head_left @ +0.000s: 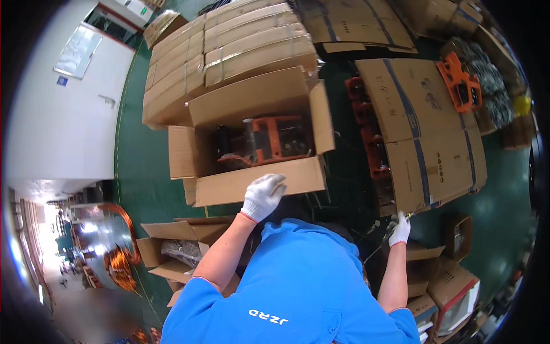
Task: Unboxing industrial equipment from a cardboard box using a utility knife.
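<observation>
My left hand [264, 198], in a white glove with a red cuff, hovers by the near flap [260, 182] of an open cardboard box. Its fingers are loosely bent and a little apart, and nothing shows in them. Inside the box [249, 94] lie an orange metal frame [277, 137] with dark parts and some clear plastic wrap. Off to the right, my right hand [400, 231], also in a white glove, is closed beside the near corner of a large flat carton [407, 172]. Something small with a yellowish tip sticks out of it, too small to name.
Strapped cartons [229, 54] are stacked behind the open box. Orange parts [373, 146] show at the side of the flat carton, and another orange frame [460, 81] rests at its far right corner. Smaller open boxes [177, 243] stand at lower left and right. A white door [80, 109] is at left.
</observation>
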Demonstrator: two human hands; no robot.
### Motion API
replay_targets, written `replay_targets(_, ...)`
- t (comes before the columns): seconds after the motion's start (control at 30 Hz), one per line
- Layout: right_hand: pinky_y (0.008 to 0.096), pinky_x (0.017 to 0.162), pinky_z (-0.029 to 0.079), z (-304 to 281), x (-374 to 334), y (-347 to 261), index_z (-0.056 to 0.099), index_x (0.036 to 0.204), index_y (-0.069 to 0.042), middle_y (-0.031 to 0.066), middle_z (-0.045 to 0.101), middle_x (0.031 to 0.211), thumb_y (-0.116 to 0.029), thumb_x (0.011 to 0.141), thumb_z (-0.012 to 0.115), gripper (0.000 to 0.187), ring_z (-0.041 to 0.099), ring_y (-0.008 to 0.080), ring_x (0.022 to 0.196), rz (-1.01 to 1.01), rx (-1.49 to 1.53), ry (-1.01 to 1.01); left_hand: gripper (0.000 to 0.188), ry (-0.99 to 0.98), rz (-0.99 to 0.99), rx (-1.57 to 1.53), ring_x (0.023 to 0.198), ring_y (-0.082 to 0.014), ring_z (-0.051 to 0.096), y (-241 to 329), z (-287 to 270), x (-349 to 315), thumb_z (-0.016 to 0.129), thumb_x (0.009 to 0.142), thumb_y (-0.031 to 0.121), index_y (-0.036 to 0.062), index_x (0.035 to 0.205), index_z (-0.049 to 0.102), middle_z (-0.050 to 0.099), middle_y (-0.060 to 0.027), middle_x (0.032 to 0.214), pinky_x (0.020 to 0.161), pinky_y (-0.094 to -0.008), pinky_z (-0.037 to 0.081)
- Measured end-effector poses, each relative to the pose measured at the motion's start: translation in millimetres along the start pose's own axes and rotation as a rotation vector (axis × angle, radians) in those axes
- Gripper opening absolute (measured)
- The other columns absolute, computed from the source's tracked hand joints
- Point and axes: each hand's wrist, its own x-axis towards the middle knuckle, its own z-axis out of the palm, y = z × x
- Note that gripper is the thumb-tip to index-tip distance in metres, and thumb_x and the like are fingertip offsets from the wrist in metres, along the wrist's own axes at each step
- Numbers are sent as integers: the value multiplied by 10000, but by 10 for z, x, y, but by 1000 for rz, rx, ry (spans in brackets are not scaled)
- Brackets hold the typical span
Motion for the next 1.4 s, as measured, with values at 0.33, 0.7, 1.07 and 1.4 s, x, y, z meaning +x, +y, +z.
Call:
replay_targets(0.33, 244, 521, 427, 3033, -1402, -1142, 605, 1288, -80, -42, 567, 824, -166, 1044, 619, 259, 495, 54, 589, -361, -184, -396, 459, -49, -574, -20, 1175, -373, 690, -2149, -422, 477, 697, 934, 351, 39, 1270, 708, 732, -215, 1233, 1032, -435, 533)
replay_targets(0.7, 368, 1090, 470, 5590, -1312, -1234, 524, 1498, 0, 190, 660, 1362, -186, 968, 679, 583, 630, 281, 1262, -945, -785, -712, 481, -652, -730, 75, 1203, -440, 669, -2978, 409, 1209, 601, 892, 373, 9, 1155, 775, 704, -287, 1238, 1027, -492, 539)
replay_targets(1.07, 533, 1009, 535, 8157, -351, -1151, 574, 1447, -145, 268, 646, 1297, -332, 949, 628, 534, 651, 450, 1185, -1444, -1515, -375, 325, -169, -867, -666, 792, -260, 703, -2828, -121, 1083, 663, 967, 292, -25, 963, 733, 740, -192, 859, 755, -393, 549)
replay_targets(1.4, 464, 1020, 548, 6653, -1565, -723, 705, 1187, -80, 212, 701, 1233, -100, 876, 768, 318, 655, 405, 1204, -1793, -824, -775, 412, -226, -674, -277, 1149, -330, 684, -3317, -463, 792, 617, 996, 332, 24, 1256, 708, 738, -196, 1205, 998, -419, 525)
